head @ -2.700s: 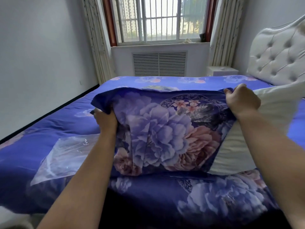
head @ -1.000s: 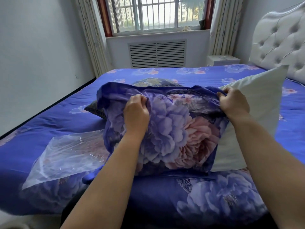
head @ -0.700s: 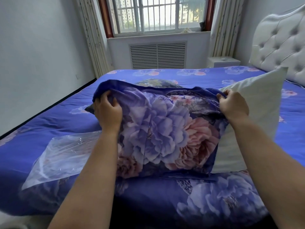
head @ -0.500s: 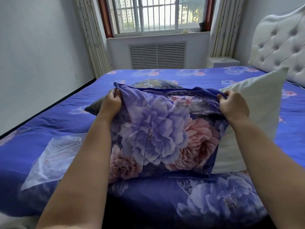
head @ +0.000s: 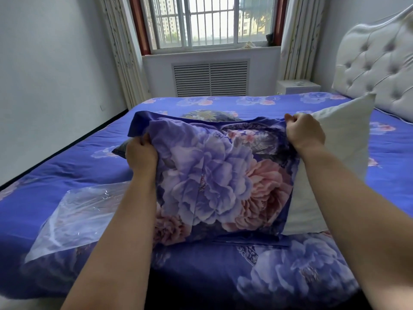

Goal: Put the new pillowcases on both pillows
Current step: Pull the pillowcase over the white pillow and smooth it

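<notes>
A white pillow [head: 339,139] stands on the bed, its left part covered by a blue floral pillowcase [head: 214,175]. The bare right part sticks out toward the headboard. My left hand [head: 140,153] grips the pillowcase at its upper left, where loose fabric is bunched. My right hand [head: 304,130] grips the pillowcase's open edge at the top of the pillow. Another dark floral piece [head: 210,114] lies on the bed behind; I cannot tell what it is.
A clear plastic bag [head: 76,213] lies on the blue floral bedspread [head: 67,166] at the left. A tufted white headboard [head: 375,63] stands at the right, a white bedside cabinet [head: 298,86] beyond the bed, and a window [head: 210,21] behind.
My left hand has shifted along the pillowcase's left part, from its middle out to the corner, and now grips lower at the left edge. My right hand has kept its hold.
</notes>
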Action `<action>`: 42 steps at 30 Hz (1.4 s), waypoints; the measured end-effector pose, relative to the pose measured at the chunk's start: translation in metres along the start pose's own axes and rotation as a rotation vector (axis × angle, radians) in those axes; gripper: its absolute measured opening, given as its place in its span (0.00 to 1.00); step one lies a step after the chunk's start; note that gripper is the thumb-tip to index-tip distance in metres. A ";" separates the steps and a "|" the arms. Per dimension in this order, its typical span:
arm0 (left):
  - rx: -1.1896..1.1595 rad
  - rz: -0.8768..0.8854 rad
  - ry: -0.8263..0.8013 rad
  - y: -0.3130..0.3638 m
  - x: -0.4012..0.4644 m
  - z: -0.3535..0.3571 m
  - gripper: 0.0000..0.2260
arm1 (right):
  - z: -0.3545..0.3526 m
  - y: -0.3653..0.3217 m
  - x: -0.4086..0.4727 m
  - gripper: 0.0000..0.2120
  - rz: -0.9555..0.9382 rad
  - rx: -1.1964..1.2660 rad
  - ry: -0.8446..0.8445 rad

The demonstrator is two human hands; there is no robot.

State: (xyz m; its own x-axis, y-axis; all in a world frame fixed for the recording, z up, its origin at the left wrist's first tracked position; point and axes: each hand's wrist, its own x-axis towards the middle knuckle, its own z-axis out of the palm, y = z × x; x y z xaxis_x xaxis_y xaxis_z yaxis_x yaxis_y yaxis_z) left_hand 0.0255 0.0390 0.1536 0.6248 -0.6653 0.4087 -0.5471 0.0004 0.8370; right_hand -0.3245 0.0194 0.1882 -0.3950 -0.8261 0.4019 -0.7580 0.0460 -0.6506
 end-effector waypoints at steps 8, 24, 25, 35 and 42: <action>-0.078 -0.233 0.071 -0.034 0.030 -0.019 0.18 | -0.032 -0.005 0.024 0.17 -0.102 -0.089 0.190; -0.200 -0.456 -0.353 -0.106 -0.010 0.048 0.09 | 0.088 0.052 -0.030 0.15 0.348 0.265 -0.466; -0.201 -0.452 -0.380 -0.118 -0.009 0.050 0.08 | 0.098 0.057 -0.035 0.14 0.330 0.260 -0.475; -0.256 -0.372 -0.619 -0.130 -0.016 0.047 0.15 | 0.109 0.067 -0.071 0.18 0.256 0.252 -0.144; 0.085 -0.017 -0.256 -0.110 -0.043 0.033 0.11 | 0.117 0.091 -0.107 0.21 0.458 0.293 0.005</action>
State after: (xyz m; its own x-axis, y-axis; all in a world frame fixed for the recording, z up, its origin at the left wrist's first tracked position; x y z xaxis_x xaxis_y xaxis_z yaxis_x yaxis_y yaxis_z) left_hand 0.0405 0.0431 0.0319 0.4786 -0.8319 0.2808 -0.5894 -0.0674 0.8050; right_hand -0.2902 0.0458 0.0108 -0.6536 -0.7559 0.0379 -0.3316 0.2410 -0.9121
